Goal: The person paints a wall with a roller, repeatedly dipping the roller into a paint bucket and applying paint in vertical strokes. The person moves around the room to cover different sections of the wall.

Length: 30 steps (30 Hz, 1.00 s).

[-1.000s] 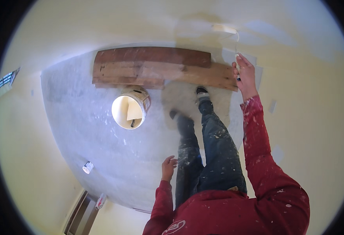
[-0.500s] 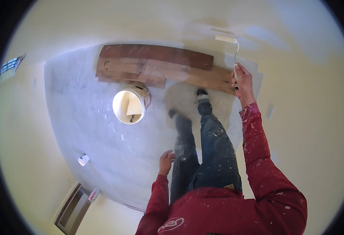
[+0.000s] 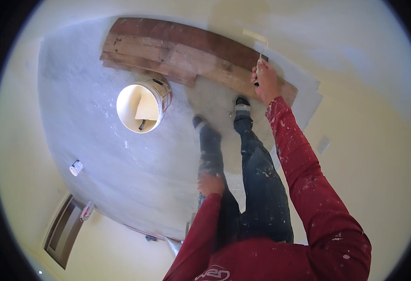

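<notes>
My right hand [image 3: 265, 78] is closed round the handle of a small paint roller [image 3: 255, 36] with a pale sleeve and a bent wire frame. The roller lies low against the cream wall [image 3: 350, 136], just beyond the far right end of the boards. My left hand [image 3: 211, 184] rests over my left leg near the knee, slightly blurred, with no tool visible in it. A white bucket [image 3: 125, 108] stands on the floor left of my feet. Inside it are pale paint and a flat, pale piece with a dark handle.
Brown wooden boards [image 3: 168, 58] lie along the foot of the far wall, just past the bucket. A small white can [image 3: 76, 167] stands on the grey floor [image 3: 98, 140] at left. Near the doorway [image 3: 65, 229] is a white and red package [image 3: 87, 211]. A switch plate [image 3: 323, 145] is on the right wall.
My right hand and the roller have moved left and slightly up in the picture. My left hand has shifted right onto my leg. The whole view has tilted a little.
</notes>
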### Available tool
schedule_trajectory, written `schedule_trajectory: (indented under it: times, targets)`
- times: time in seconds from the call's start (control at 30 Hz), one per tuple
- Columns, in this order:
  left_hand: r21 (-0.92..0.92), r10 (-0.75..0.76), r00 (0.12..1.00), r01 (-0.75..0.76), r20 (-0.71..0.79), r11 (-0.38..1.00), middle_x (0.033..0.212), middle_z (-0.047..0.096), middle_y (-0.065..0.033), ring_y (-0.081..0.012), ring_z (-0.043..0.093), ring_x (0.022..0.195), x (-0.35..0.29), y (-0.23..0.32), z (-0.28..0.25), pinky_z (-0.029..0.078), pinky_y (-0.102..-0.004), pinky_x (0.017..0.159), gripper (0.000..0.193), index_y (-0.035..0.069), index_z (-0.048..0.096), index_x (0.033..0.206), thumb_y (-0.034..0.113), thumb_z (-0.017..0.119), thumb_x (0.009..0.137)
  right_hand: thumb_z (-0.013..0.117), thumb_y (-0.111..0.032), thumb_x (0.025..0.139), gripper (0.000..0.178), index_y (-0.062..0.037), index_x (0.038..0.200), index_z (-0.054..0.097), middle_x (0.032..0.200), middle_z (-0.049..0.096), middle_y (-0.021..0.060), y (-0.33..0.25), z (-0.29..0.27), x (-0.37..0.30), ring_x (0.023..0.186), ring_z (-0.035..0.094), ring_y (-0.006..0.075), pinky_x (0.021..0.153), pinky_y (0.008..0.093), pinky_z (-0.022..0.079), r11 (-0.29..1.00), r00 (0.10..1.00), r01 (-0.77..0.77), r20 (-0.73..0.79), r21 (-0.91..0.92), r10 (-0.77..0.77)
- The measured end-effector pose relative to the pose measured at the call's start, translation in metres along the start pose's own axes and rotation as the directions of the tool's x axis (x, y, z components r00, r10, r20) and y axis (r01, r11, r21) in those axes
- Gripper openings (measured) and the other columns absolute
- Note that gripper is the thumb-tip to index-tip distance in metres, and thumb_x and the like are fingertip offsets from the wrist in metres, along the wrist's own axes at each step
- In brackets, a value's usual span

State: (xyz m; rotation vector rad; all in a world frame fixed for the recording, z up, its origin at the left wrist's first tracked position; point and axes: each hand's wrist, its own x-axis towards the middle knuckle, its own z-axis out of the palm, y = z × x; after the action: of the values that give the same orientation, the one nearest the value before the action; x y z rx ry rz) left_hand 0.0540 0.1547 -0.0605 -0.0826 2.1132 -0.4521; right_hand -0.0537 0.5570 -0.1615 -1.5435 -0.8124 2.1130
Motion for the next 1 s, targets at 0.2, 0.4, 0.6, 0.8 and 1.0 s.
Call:
schedule_trajectory:
  times: [0.2,0.4,0.6,0.8,1.0]
  targets:
    - [0.04,-0.004,0.998,0.007,-0.059,0.999,0.127,0.061,-0.0237,-0.0426,0.064,0.115,0.029,-0.017,0.001,0.049,-0.0548,0.099,0.07,0.003,0.052,0.143,0.05,0.069,0.094,0.056,-0.014,0.109,0.012,-0.0052,0.117,0.056,0.085,0.057,0.0074,0.03,0.052,0.074,0.059,0.053,0.0158,0.051,0.032,0.044,0.999,0.998,0.015,-0.054,0.038,-0.012]
    - [0.013,0.012,0.999,-0.011,-0.043,1.0,0.125,0.061,-0.0246,-0.0441,0.063,0.115,0.045,-0.025,-0.003,0.048,-0.0543,0.099,0.067,0.0,0.053,0.141,0.045,0.068,0.093,0.056,-0.011,0.109,0.008,-0.0044,0.113,0.055,0.085,0.056,0.0083,0.081,0.051,0.146,0.059,0.052,0.0154,0.05,0.0317,0.043,1.0,0.993,0.016,-0.115,0.013,-0.014]
    - [0.023,0.029,0.999,-0.028,-0.043,0.999,0.123,0.061,-0.0243,-0.0438,0.063,0.113,0.05,-0.033,0.01,0.048,-0.0534,0.097,0.068,-0.001,0.053,0.14,0.046,0.068,0.092,0.054,-0.011,0.109,0.022,-0.0014,0.129,0.051,0.082,0.055,0.0073,0.061,0.069,0.094,0.056,0.05,0.0145,0.047,0.0324,0.042,0.997,0.995,0.069,-0.075,0.022,-0.067]
    - [0.023,0.053,0.997,-0.052,-0.051,0.998,0.122,0.06,-0.0244,-0.0428,0.063,0.112,0.051,-0.035,0.01,0.048,-0.0527,0.096,0.069,-0.001,0.053,0.139,0.046,0.068,0.092,0.058,-0.009,0.107,0.02,-0.0036,0.126,0.055,0.085,0.057,0.0088,0.066,0.074,0.105,0.058,0.052,0.0153,0.048,0.0304,0.041,0.995,0.99,0.094,-0.105,0.028,-0.09]
    - [0.036,0.064,0.996,-0.062,-0.066,0.997,0.121,0.06,-0.0235,-0.042,0.063,0.111,0.055,-0.037,0.013,0.048,-0.0524,0.095,0.068,-0.001,0.053,0.138,0.047,0.068,0.091,0.056,-0.011,0.108,0.031,-0.0022,0.137,0.05,0.082,0.056,0.0079,0.101,0.065,0.177,0.057,0.052,0.0155,0.048,0.0312,0.042,0.996,0.993,0.0,-0.115,0.085,0.01]
